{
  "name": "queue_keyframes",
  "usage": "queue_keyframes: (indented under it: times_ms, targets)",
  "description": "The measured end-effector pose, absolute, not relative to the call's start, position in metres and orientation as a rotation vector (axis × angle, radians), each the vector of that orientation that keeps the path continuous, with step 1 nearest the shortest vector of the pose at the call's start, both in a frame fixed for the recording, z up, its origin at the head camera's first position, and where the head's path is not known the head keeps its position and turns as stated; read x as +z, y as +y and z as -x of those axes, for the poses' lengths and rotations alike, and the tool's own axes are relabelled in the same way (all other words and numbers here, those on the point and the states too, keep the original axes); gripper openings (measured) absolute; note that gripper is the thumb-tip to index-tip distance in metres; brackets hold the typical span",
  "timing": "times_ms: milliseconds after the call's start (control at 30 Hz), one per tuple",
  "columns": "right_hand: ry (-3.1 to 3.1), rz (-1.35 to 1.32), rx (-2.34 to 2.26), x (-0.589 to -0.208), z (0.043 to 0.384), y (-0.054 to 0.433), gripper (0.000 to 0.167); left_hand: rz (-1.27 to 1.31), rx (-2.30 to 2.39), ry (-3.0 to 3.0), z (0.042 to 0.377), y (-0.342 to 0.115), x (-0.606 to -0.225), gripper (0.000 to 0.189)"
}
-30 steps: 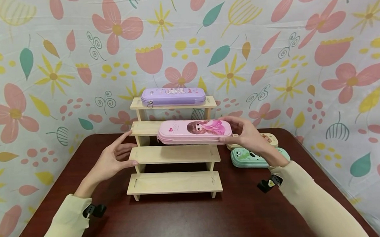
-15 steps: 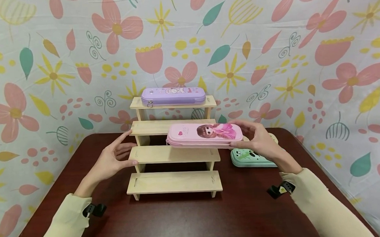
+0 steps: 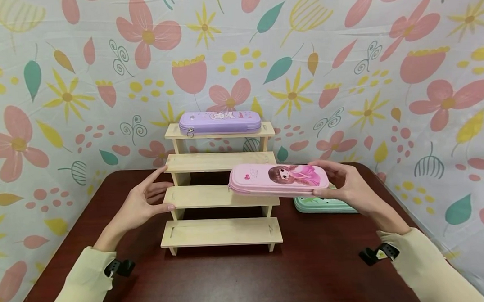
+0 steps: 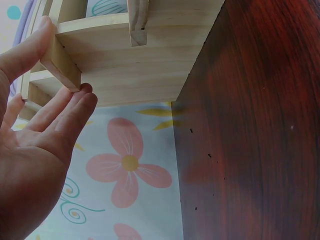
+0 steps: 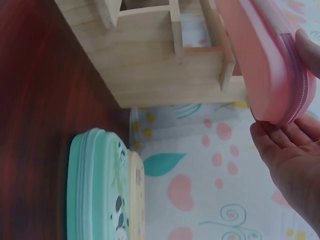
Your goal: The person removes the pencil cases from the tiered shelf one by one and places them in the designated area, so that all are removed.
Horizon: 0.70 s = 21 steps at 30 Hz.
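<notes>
A pink pencil case (image 3: 280, 180) with a long-haired girl on its lid is held by its right end in my right hand (image 3: 351, 187). Thumb and fingers grip its zipped edge (image 5: 295, 95), and its left part overlaps the stand's middle shelf in the head view. At the left of the four-step wooden stand (image 3: 223, 233), my left hand (image 3: 140, 205) has its thumb and fingers around a shelf end (image 4: 62, 65). A purple pencil case (image 3: 220, 122) lies on the top shelf, its zip ring at the left front.
On the dark red table (image 3: 231, 282), a mint green pencil case (image 3: 323, 205) with pandas lies right of the stand, partly hidden by the pink one. Behind it in the right wrist view is a cream case (image 5: 136, 195). A flowered cloth (image 3: 363, 51) hangs behind.
My right hand has carried the pink pencil case right and lower, away from the second shelf from the top, covering more of the mint green case. My left hand has stayed put.
</notes>
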State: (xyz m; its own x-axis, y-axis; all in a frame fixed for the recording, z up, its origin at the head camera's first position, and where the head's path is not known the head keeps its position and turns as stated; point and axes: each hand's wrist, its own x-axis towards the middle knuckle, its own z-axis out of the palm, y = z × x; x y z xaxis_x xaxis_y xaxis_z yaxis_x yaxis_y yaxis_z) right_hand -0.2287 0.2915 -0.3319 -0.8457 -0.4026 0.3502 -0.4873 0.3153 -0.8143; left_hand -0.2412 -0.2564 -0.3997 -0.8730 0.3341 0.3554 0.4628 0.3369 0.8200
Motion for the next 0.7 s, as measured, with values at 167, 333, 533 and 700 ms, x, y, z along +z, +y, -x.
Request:
queue_keyframes:
  times_ms: [167,333,533,700]
  targets:
    - [-2.460,-0.876,1.576,-0.334,0.222,0.304,0.060,0.732,-1.575,-2.472,0.242,-0.256,-0.400,0.105]
    - [-2.447,-0.911,1.606,-0.338,0.216,0.319,0.060,0.730,-1.582,-2.476,0.241,-0.255,-0.400,0.104]
    - [-2.424,-0.927,1.676,-0.343,0.210,0.335,0.063,0.730,-1.580,-2.475,0.240,-0.255,-0.400,0.104]
    - [-2.432,-0.888,1.654,-0.346,0.205,0.347,0.063,0.733,-1.574,-2.475,0.240,-0.255,-0.399,0.104]
